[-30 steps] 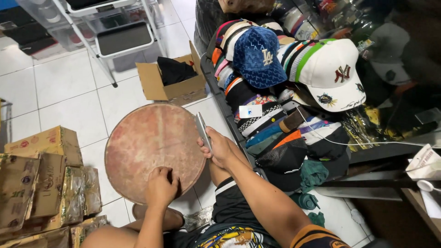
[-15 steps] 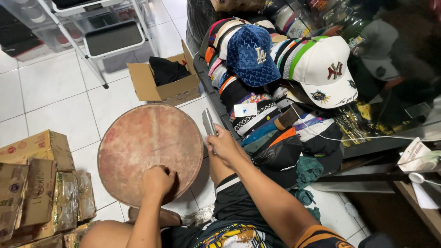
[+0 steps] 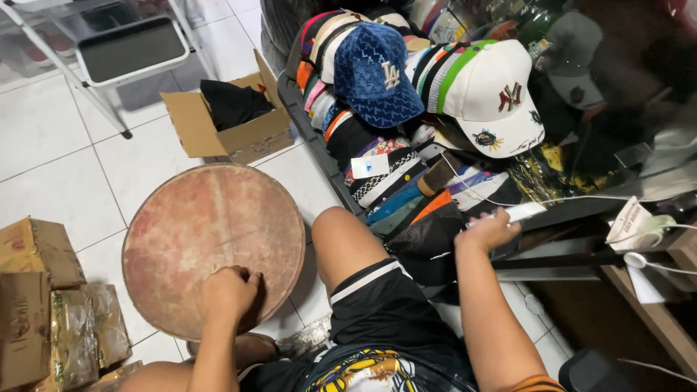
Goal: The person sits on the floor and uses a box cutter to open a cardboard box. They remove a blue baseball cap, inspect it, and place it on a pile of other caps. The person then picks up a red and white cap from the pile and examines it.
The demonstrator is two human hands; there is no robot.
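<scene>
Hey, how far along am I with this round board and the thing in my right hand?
Done: nothing visible; the round board lies bare on the floor. In hand: left hand rests fisted on it, right hand holds a flat pale object beside the caps. Left: seemingly any work on the board itself.

Small shop: stacked caps (image 3: 406,87), stock boxes (image 3: 36,250)

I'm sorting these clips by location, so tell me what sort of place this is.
Probably a small cap shop or its stockroom: a long row of stacked caps in a dark tray, one with a white tag, an open cardboard box of dark clothing on the white tiled floor, and wrapped cartons.
</scene>
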